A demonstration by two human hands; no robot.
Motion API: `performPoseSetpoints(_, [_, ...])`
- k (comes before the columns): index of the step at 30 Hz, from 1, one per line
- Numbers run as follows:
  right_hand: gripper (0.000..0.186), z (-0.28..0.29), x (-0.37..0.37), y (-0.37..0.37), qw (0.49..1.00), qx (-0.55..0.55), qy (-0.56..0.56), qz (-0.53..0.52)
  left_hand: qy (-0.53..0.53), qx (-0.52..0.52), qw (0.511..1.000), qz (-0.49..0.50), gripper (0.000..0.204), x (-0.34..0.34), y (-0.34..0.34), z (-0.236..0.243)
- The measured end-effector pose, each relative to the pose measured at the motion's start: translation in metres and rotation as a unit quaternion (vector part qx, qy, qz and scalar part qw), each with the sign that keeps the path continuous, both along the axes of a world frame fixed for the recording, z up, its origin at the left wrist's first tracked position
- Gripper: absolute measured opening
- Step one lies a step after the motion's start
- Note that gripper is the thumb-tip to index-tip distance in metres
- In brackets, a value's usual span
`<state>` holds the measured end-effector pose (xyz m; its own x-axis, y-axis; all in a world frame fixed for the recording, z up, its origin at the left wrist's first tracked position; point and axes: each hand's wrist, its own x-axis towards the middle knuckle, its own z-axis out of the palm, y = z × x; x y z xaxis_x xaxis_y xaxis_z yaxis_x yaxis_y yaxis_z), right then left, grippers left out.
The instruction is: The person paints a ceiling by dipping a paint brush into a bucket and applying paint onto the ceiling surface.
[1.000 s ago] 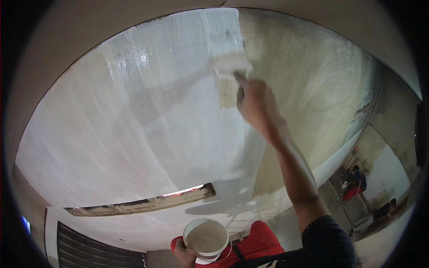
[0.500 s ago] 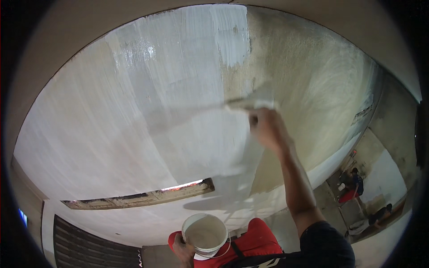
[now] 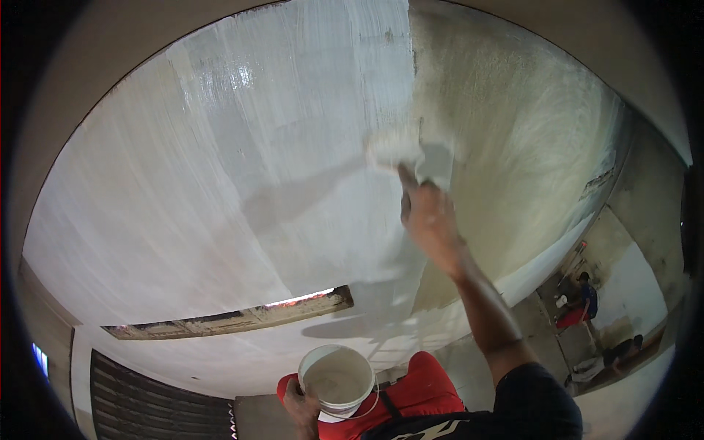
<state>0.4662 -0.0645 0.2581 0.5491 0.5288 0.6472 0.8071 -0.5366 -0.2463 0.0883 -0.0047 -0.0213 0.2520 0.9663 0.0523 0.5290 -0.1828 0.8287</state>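
My right hand (image 3: 431, 218) is raised in front of me, closed around the handle of a wide, pale paintbrush (image 3: 396, 149). The brush is blurred by motion, its bristles against the wall (image 3: 315, 213) along the border between a whitish coated part and a bare, beige-grey part. A shadow of arm and brush falls on the coat to the left. Down at my lap, my left hand (image 3: 299, 405) grips the left side of a white bucket (image 3: 353, 400), which has a wire handle and pale, greyish paint inside.
Low in the wall runs a long, narrow slot (image 3: 235, 321) with rough edges. A dark slatted shutter (image 3: 158, 403) stands at lower left. At far right, a person in red trousers (image 3: 579, 308) and another person in dark clothing (image 3: 623, 353) are near a partly whitened wall.
My right hand has shifted slightly left, and the brush now points up the wall instead of lying sideways. The white coat beside the bare part reaches lower. The bucket stays in my left hand.
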Motion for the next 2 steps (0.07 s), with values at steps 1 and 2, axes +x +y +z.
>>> performPoseSetpoints(1, [0.050,-0.0230,0.0034,-0.0016,0.998,-0.033,-0.049,0.006,0.018,0.022,0.999,-0.015,0.041,-0.0035,0.0015,-0.0037])
performPoseSetpoints(2, [0.050,-0.0255,0.0016,-0.0020,0.998,-0.035,-0.047,0.006,0.038,0.042,0.998,-0.033,0.042,-0.0093,0.0042,-0.0075])
